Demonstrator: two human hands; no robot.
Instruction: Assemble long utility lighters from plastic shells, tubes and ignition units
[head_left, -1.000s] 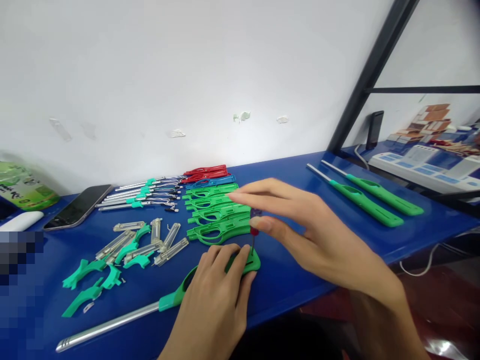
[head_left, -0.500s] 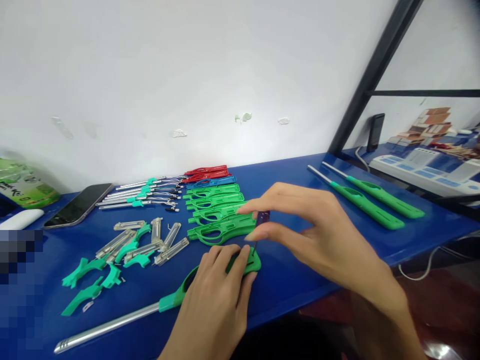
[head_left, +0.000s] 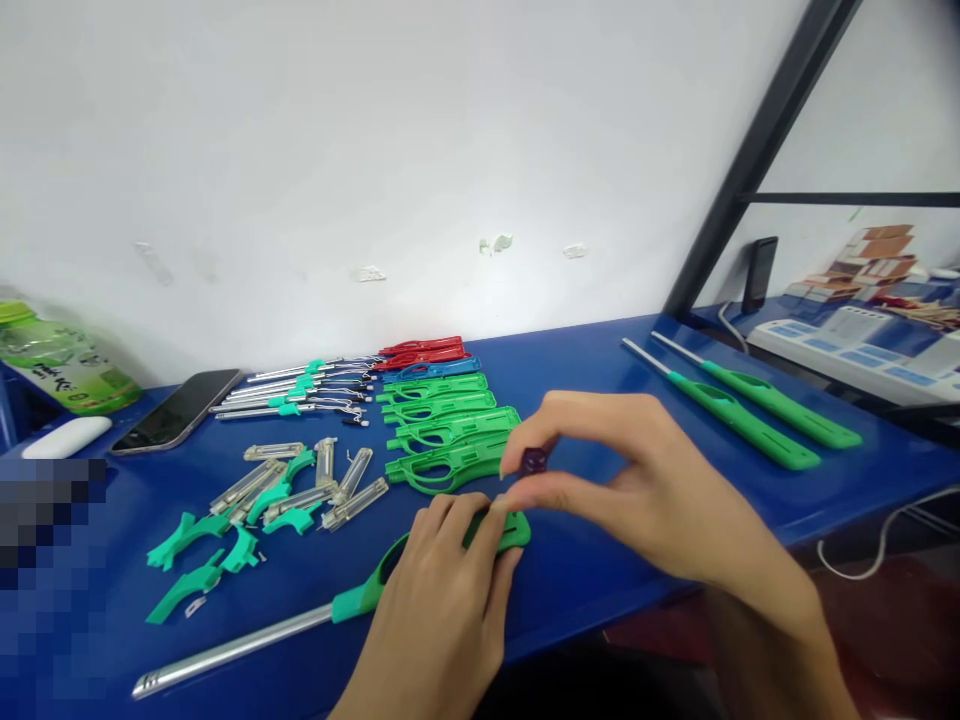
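Note:
My left hand lies over a green long-necked lighter and presses it to the blue table, fingers wrapped round its handle. The lighter's silver tube points to the lower left. Between thumb and index finger, my right hand pinches a small screwdriver by its dark purple handle, just above the handle end of the lighter. The fingers hide its shaft and tip. Behind my hands lie several open green casing halves, with blue and red ones further back.
Left of the casings are several metal tubes with wires, clear fuel tanks and turquoise triggers. A phone and a green-labelled bottle stand far left. Two assembled lighters lie right, near a black metal frame.
The screwdriver handle has tilted toward me, and its shaft no longer shows. My right hand's fingers have shifted around it. My left hand keeps its hold on the lighter; the view has moved slightly.

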